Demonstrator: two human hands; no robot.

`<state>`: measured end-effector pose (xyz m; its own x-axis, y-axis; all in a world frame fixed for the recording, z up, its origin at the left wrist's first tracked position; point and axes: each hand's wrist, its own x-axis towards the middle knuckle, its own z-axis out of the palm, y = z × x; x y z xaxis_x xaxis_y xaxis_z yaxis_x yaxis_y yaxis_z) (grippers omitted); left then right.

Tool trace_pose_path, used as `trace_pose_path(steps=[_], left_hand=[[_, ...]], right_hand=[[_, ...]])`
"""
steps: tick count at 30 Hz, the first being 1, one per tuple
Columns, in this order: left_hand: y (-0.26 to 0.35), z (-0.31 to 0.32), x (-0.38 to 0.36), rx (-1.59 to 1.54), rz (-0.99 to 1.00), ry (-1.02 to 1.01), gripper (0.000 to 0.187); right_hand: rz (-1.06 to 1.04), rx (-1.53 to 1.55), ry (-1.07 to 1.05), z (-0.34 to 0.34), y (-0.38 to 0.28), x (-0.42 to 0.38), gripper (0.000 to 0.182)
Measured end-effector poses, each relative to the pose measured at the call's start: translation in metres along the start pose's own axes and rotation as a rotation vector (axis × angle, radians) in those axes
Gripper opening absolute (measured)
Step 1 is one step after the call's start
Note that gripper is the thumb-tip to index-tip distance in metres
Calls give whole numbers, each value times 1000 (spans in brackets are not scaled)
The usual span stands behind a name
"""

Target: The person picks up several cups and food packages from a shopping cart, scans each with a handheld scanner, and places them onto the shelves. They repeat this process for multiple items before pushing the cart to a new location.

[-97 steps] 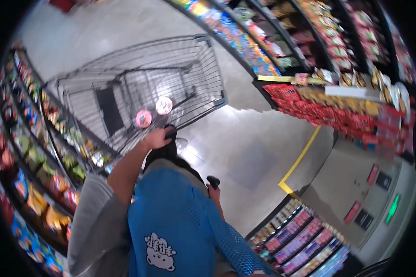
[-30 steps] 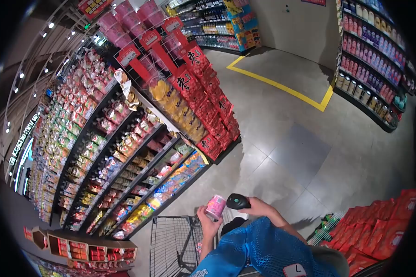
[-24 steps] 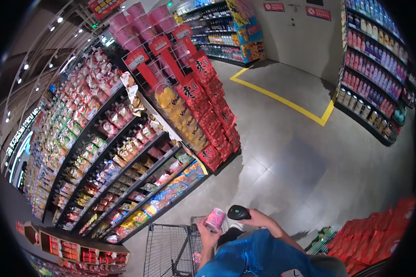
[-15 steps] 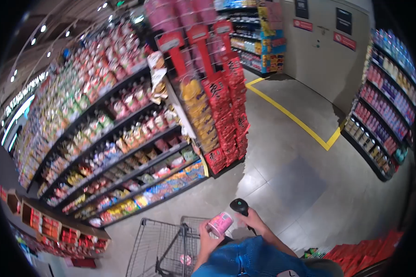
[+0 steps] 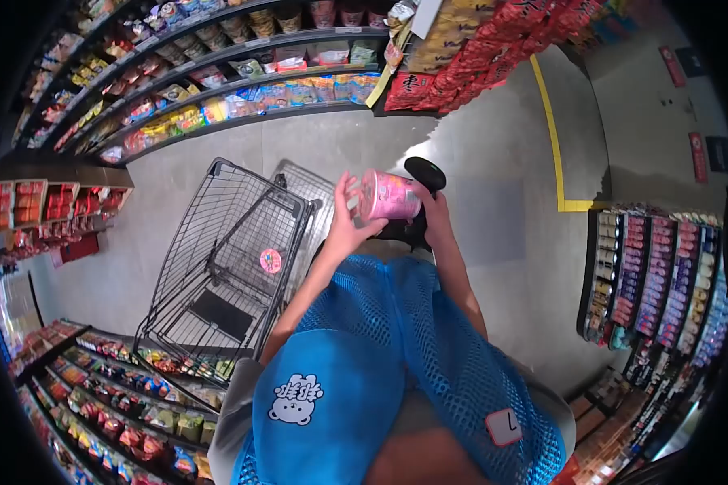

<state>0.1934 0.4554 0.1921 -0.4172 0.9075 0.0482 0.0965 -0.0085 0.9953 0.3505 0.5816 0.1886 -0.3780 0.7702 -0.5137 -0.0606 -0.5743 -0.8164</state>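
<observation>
A pink printed tub (image 5: 393, 196) lies tilted on its side in front of my chest. My left hand (image 5: 349, 222) holds it from the left, thumb beneath and fingers curled at its end. My right hand (image 5: 435, 217) is closed round a black handheld barcode scanner (image 5: 425, 173), whose rounded head points up above the fist. Scanner and right fingers are right at the tub's right side. The scanner's handle is mostly hidden by the hand.
A wire shopping cart (image 5: 218, 267) stands to my left, with a round pink sticker on it. Snack shelves (image 5: 243, 81) run along the far side. At right is another stocked shelf (image 5: 651, 275). Yellow tape (image 5: 552, 129) marks the floor by a grey door.
My view has tipped downward, so the hands and cart sit higher in the picture. The tub has turned more sideways, and the scanner is still in my right hand.
</observation>
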Motion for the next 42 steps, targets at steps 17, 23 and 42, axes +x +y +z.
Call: trace_pose_path(steps=[17, 23, 42], left_hand=[[-37, 62, 144, -623, -586, 299, 77], [-20, 55, 200, -640, -544, 398, 68], [-4, -13, 266, -559, -93, 11, 64]], right_hand=[[-166, -159, -44, -21, -45, 96, 42], [-87, -223, -133, -49, -83, 131, 43], [250, 215, -391, 70, -146, 210, 54]])
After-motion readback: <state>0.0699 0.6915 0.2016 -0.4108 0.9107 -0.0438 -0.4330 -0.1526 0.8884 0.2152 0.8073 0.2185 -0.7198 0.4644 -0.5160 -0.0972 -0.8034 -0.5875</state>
